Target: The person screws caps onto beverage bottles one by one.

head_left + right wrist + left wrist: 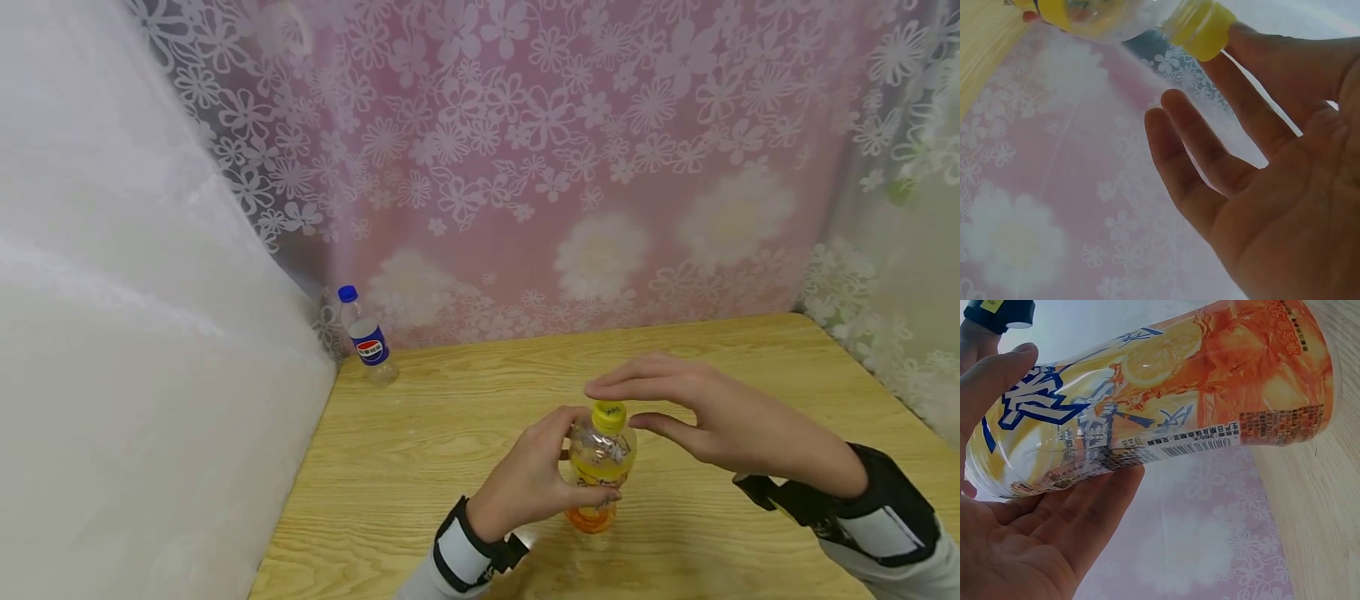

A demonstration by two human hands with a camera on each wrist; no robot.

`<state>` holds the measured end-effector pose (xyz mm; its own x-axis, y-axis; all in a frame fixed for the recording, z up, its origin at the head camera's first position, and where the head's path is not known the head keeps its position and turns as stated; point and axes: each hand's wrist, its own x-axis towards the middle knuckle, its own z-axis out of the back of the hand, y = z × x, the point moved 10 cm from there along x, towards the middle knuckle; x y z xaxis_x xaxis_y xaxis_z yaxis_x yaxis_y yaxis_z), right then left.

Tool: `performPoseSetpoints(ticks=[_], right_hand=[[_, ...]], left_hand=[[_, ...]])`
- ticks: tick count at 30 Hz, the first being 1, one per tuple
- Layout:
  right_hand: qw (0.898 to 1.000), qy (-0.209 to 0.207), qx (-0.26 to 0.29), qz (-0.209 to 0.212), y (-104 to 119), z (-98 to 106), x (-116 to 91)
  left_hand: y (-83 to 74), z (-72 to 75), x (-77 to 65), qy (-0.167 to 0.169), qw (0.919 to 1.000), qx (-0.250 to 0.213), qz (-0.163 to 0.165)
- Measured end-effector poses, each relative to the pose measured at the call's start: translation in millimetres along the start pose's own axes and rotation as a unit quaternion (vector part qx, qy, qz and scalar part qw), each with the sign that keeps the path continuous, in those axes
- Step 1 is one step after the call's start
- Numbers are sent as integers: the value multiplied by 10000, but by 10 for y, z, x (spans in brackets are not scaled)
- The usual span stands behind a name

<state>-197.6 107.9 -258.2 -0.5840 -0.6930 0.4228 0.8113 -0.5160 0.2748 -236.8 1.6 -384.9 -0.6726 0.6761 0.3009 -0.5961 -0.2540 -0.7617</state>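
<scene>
In the head view, a plastic drink bottle [602, 467] with a yellow cap [609, 417] and an orange-and-yellow label stands at the table's front. My left hand [536, 471] holds it round its upper body, thumb across the near side. The left wrist view shows the bottle's label [1166, 381] with a lemon slice and a barcode, and my left hand [1035, 550] against it. My right hand [720, 412] is at the cap, its thumb to the right and its long fingers reaching over the top. Two other fingers [1175, 150] stretch out away from the cap.
A clear bottle [370, 342] with a blue cap and blue label stands at the wooden table's [420, 417] far left corner. A white sheet [150, 333] walls off the left side, and a pink flowered curtain [525, 208] hangs behind the table.
</scene>
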Motion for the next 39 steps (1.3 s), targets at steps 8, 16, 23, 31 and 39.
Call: performPoseSetpoints(ticks=[8, 16, 23, 31, 39], right_hand=[[9994, -324, 103, 118, -27, -79, 37], [9887, -441, -895, -1123, -158, -180, 66], [9996, -143, -176, -171, -56, -117, 12], [9981, -91, 265, 542, 45, -89, 28], [9988, -465, 51, 154, -25, -117, 33]], left_hand=[[-21, -14, -9, 23, 10000, -32, -74], [-59, -27, -4, 16, 9997, 108, -222], [-65, -17, 3, 60, 9997, 18, -227], [-63, -4, 5, -14, 9996, 87, -260], [-81, 30, 1, -353, 9980, 414, -322]])
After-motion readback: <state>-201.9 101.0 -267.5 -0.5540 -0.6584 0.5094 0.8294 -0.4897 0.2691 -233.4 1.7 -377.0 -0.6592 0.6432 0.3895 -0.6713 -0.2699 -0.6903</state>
